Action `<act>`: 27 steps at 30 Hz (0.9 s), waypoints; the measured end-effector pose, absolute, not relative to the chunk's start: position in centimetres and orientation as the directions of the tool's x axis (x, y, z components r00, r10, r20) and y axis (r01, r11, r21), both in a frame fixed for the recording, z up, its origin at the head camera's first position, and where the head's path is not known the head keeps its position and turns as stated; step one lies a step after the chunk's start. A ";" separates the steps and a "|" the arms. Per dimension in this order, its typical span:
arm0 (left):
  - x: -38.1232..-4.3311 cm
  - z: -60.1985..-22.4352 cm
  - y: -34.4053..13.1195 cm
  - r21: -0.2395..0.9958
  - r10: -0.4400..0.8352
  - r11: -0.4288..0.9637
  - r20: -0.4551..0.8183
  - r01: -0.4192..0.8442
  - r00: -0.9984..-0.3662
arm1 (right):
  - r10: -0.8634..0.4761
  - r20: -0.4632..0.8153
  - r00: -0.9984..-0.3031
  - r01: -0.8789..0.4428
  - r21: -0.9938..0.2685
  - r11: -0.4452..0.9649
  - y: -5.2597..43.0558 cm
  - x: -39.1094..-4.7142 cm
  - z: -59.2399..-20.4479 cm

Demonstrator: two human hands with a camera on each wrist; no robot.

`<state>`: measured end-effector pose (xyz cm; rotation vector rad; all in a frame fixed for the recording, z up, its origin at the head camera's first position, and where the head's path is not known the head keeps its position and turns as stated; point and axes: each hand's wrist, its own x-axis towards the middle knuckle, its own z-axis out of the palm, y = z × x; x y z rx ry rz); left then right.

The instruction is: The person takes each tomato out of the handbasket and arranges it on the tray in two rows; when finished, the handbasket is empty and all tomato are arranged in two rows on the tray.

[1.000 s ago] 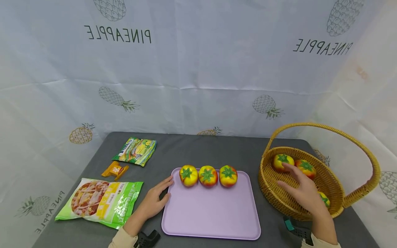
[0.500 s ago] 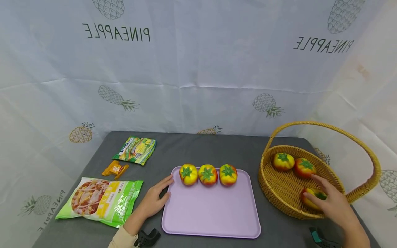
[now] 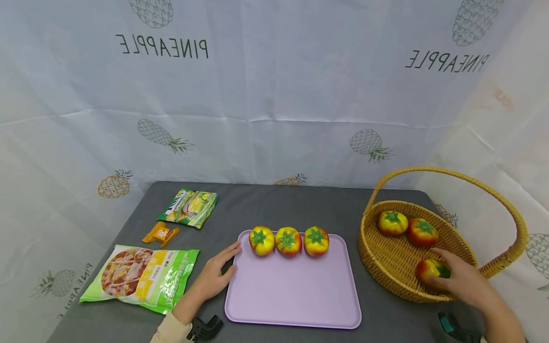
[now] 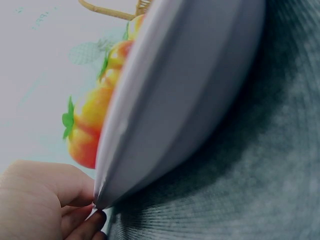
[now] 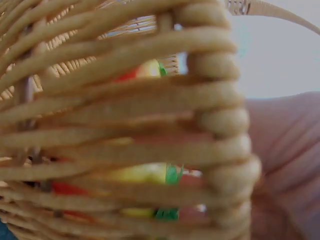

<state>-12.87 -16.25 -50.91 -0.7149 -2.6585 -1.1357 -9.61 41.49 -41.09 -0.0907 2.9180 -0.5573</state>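
Observation:
My left hand (image 3: 214,276) rests at the upper left edge of a lilac tray (image 3: 291,295), its fingertips touching the rim, which the left wrist view shows close up. Along the tray's far side sit three yellow-and-red toy tomatoes (image 3: 289,241) with green star-shaped leaves. My right hand (image 3: 465,281) reaches over the near right rim of a wicker basket (image 3: 381,274) and grips a toy tomato (image 3: 426,271), partly hidden by the hand. Two more toy tomatoes (image 3: 392,222) lie at the basket's far side. In the right wrist view, the weave mostly hides the fingers.
The basket's tall arched handle (image 3: 454,172) rises above the right side. Left on the dark grey table (image 3: 274,205) lie a green snack packet (image 3: 189,208), a small orange wrapped piece (image 3: 160,234) and a large green-and-white food bag (image 3: 141,277). A pineapple-print cloth hangs behind.
My right hand has moved from the basket's middle toward its near right side and closed on the toy tomato there. The left hand has stayed at the tray's edge.

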 end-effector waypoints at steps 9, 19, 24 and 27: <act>-12.8 -51.1 -16.1 0.633 0.364 0.598 0.332 0.492 -0.870 | -0.098 -0.235 -0.967 -0.030 -0.276 0.961 41.5 -10.5 -41.3; -12.9 -51.1 -16.1 0.634 0.365 0.594 0.336 0.495 -0.868 | -0.062 -0.266 -0.962 0.008 -0.255 0.967 41.0 -10.4 -41.2; -12.9 -51.1 -16.2 0.638 0.363 0.598 0.324 0.485 -0.874 | -0.069 -0.165 -0.984 -0.023 -0.263 0.964 40.6 -10.1 -41.4; -12.9 -51.2 -16.3 0.636 0.363 0.597 0.331 0.490 -0.871 | -0.059 -0.106 -0.993 -0.027 -0.282 0.959 40.2 -9.8 -41.5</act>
